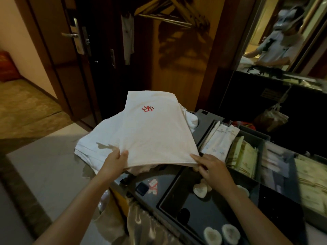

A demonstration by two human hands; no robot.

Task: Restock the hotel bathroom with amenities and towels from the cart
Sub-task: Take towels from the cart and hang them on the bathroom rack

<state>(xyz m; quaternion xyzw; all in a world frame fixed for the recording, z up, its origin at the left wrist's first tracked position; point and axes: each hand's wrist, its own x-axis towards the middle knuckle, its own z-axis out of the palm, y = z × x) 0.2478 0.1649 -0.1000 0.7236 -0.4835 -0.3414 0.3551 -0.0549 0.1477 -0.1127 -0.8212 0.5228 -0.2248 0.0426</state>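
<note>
The housekeeping cart (290, 184) is standing in the room's entry, beside a dark wooden wardrobe (177, 68), and it is taking up the right and lower part of the view. A folded white towel (146, 131) with a red emblem is lying over the cart's far left corner, on top of more white linen (85, 149), with its near edge raised clear of the cart top.

To its right, the cart's compartments are holding upright white packets (221, 138) and greenish packets (242, 154). Small round white pieces (200, 190) are sitting in the black tray (203, 209) nearest the person.

The left hand (115, 163) is pinching the towel's near edge with the thumb on top; the other fingers are tucked underneath, out of sight. The right hand (212, 168) is taking the near right corner, with the forefinger laid straight on top and the rest curled below the edge.

By my reading the restocking is only beginning. The towel is just being picked up and the packets look untouched. No bathroom is clearly showing, so carrying the towel there and setting out the amenities are probably both still waiting.
</note>
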